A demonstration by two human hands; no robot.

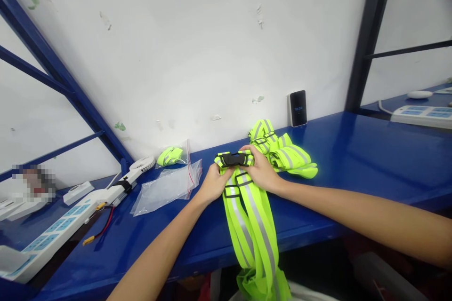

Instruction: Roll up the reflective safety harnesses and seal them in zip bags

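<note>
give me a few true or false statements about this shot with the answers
1. The left hand and right hand both hold a black plastic buckle on neon yellow reflective straps. True.
2. The right hand rests on the clear plastic zip bag. False: the bag lies beyond the left hand, and neither hand touches it.
3. The neon yellow reflective straps lie wholly on the glossy blue bench. False: they hang over its front edge.
4. A second neon yellow reflective bundle lies just beyond the right hand. True.
5. A black rectangular device stands against the white wall. True.
</note>
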